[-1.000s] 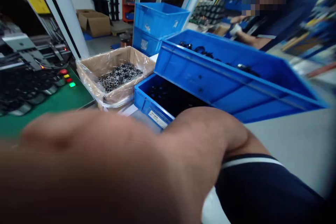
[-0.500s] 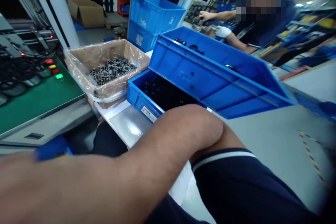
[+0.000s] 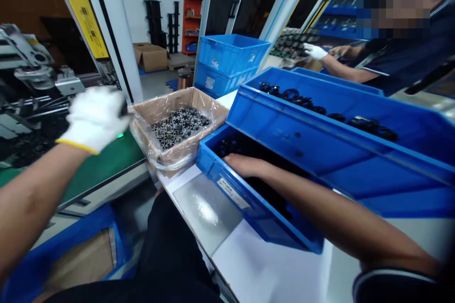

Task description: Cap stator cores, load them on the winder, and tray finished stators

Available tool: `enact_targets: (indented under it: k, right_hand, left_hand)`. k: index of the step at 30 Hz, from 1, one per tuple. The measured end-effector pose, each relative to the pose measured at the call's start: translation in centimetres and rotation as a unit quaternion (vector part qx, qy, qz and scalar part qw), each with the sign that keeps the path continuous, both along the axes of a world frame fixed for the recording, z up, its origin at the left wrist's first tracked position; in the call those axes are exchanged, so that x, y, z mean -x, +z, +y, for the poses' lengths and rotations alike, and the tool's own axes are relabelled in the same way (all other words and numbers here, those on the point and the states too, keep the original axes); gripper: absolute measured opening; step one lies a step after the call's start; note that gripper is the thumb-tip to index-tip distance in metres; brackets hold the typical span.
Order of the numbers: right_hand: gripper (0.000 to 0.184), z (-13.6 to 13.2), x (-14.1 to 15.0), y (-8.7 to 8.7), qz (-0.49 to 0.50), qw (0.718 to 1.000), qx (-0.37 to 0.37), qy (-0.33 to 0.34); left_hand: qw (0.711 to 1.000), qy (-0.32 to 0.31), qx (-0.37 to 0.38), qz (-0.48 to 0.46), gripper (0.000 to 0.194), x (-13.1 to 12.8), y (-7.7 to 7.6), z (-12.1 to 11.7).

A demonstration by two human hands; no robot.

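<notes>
My left hand (image 3: 95, 116), in a white glove with a yellow cuff, is raised over the green work surface (image 3: 133, 154) at the left. It is blurred, but its fingers look curled, with a small dark thing at their right side that I cannot make out. My bare right hand (image 3: 243, 164) reaches into the low blue bin (image 3: 232, 192), which holds dark parts. Its fingertips are hidden among them. Between my hands, a plastic-lined cardboard box (image 3: 179, 158) holds several round, toothed metal parts (image 3: 177, 125).
A larger blue bin (image 3: 302, 137) with black parts (image 3: 313, 106) stands behind the low one. Stacked blue crates (image 3: 231, 54) are farther back. Machinery (image 3: 39, 68) occupies the left. A co-worker's gloved hand (image 3: 314, 51) is at the upper right. Below lies another blue bin (image 3: 119, 227).
My right arm, stretched across to the left before, has drawn back, and its hand is now in the low blue bin. My gloved left hand has come into view. The camera view has shifted.
</notes>
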State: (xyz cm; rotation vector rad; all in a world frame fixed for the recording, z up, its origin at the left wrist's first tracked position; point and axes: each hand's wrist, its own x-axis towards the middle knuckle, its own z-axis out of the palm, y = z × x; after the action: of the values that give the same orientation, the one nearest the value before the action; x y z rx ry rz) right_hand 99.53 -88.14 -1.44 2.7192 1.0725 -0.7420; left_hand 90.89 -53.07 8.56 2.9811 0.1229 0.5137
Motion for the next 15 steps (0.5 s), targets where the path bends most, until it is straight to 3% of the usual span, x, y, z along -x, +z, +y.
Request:
enact_targets:
  k: [2,4,8,11,15]
  right_hand:
    - [0.019,0.0,-0.1,-0.7,0.033,0.999,-0.001,0.021]
    - [0.021,-0.1,-0.1,-0.9,0.043,0.999,0.0,0.031]
    - [0.017,-0.8,-0.2,-0.4,0.066,0.997,0.005,0.047]
    - [0.012,-1.4,-0.4,-0.1,0.09,0.994,0.003,0.059]
    - [0.012,-1.9,-0.7,-0.9,0.131,0.99,-0.006,0.06]
  left_hand:
    - [0.985,-0.034,-0.092,0.142,0.06,-5.0,-0.9,-3.1]
    - [0.96,-0.086,-0.12,0.237,0.05,-9.9,-2.3,-6.0]
    - [0.922,-0.135,-0.15,0.329,0.043,-17.4,-5.8,-8.9]
    - [0.91,-0.133,-0.17,0.355,0.046,-20.1,-8.4,-8.6]
    - [0.898,-0.13,-0.175,0.382,0.047,-21.3,-10.6,-7.9]
